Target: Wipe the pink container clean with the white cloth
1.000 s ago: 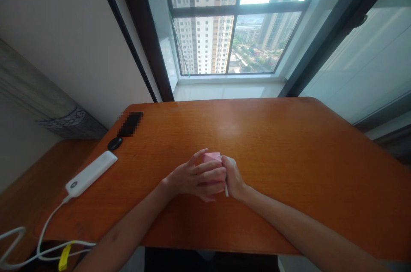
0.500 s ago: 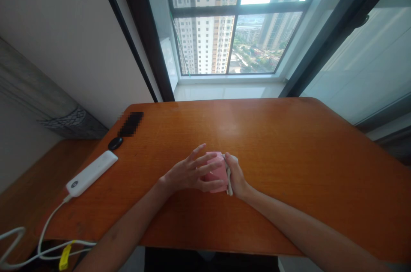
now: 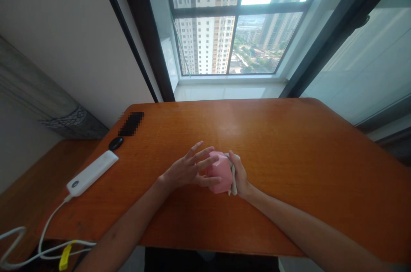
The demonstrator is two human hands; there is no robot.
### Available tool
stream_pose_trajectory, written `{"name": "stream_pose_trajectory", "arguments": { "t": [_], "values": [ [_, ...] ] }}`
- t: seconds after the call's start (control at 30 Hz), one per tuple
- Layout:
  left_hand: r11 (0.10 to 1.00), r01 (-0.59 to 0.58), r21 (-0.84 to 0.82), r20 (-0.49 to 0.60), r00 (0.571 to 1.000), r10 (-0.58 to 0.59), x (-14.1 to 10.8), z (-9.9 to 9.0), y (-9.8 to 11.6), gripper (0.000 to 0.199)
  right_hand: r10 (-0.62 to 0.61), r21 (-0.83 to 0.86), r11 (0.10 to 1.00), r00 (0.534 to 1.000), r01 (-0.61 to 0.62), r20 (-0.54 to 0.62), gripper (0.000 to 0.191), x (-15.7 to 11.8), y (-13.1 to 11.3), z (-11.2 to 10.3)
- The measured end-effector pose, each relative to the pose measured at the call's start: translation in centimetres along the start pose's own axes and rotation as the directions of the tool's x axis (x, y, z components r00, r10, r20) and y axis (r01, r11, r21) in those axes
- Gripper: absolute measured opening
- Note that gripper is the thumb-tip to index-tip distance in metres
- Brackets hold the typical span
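Observation:
A pink object (image 3: 224, 175) with flat facets is between my two hands above the wooden table (image 3: 272, 143). My right hand (image 3: 240, 175) is closed round a whitish cloth (image 3: 233, 177) and presses it against the right side of the pink object. On the other side, my left hand (image 3: 192, 167) has its fingers spread, with fingertips over the pink object's left and front faces. Whether those fingertips bear any of its weight cannot be made out. The right hand's lower fingers are hidden behind the cloth.
A white power strip (image 3: 93, 173) with a white cable (image 3: 43, 229) lies at the table's left. Behind it are a black oval object (image 3: 116, 143) and a pixelated dark item (image 3: 131, 124). A window (image 3: 237, 45) stands beyond the far edge.
The pink object has turned and shows more of its faces. My left fingers have shifted slightly left and up on it, and my right hand with the cloth has moved a little right.

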State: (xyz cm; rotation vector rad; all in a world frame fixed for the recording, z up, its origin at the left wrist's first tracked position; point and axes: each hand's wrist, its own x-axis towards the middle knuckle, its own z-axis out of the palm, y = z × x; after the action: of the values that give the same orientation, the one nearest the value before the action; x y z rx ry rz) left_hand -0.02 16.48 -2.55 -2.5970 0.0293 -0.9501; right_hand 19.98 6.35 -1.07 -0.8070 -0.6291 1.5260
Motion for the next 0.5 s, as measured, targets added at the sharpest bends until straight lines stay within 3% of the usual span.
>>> {"name": "stream_pose_trajectory", "arguments": {
  "t": [0.3,0.5],
  "values": [
    [1.0,-0.013,0.016,0.019,1.0,0.012,-0.15,0.17,0.05,0.099,0.182,0.098,0.975,0.972,-0.198,0.147,0.067,0.78,-0.64,-0.12],
    [0.998,-0.036,0.043,-0.031,0.999,0.037,-0.15,-0.15,0.28,0.087,0.143,0.081,0.985,0.983,-0.153,0.119,0.067,0.48,-0.31,-0.15]
  ]
}}
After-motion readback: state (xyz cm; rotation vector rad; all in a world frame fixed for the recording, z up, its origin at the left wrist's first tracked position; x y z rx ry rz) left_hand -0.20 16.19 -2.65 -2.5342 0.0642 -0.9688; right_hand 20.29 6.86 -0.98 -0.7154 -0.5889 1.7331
